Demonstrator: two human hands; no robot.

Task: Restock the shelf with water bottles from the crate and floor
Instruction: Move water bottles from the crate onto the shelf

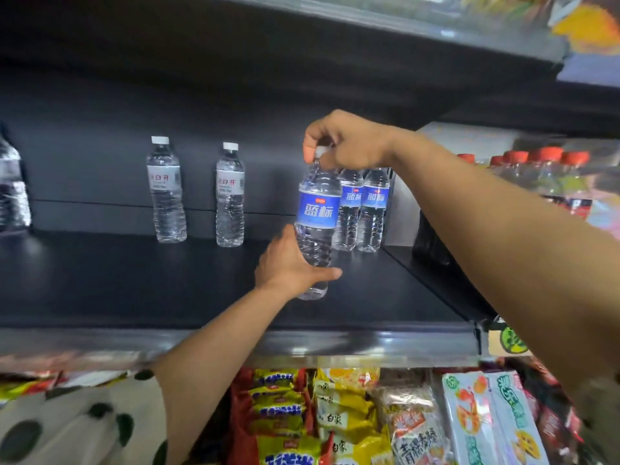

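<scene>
Right hand [345,142]: fingertips bunched and pinched down over the white cap of a blue-label bottle [317,209]. Left hand [288,263]: fingers and thumb curled round the lower body of the same bottle, thumb lying across the front near the base. Bottle roughly upright, slightly tilted, its foot at or just above the shelf [167,297]; contact not certain from here.

Handling, as judged: full and clear, so moderately heavy for its size. Thin ribbed plastic, likely to give under a hard squeeze; the ribs offer purchase, the smooth label band less so. Cap is the stiffest point and good for steering; the lower body takes the weight. Tall and narrow, so tippy if set down off-square.

Just behind it, at the right end of the shelf, two matching blue-label bottles [362,209] stand side by side, touching or nearly so. Further left, well apart, two white-label bottles [166,193] with white caps. Another clear bottle [11,193] at the far left edge.

Shelf surface matte black, flat, metal-looking front lip. Below: crinkly snack packets [339,417], yellow and red. Right: red-capped bottles [536,172].
</scene>
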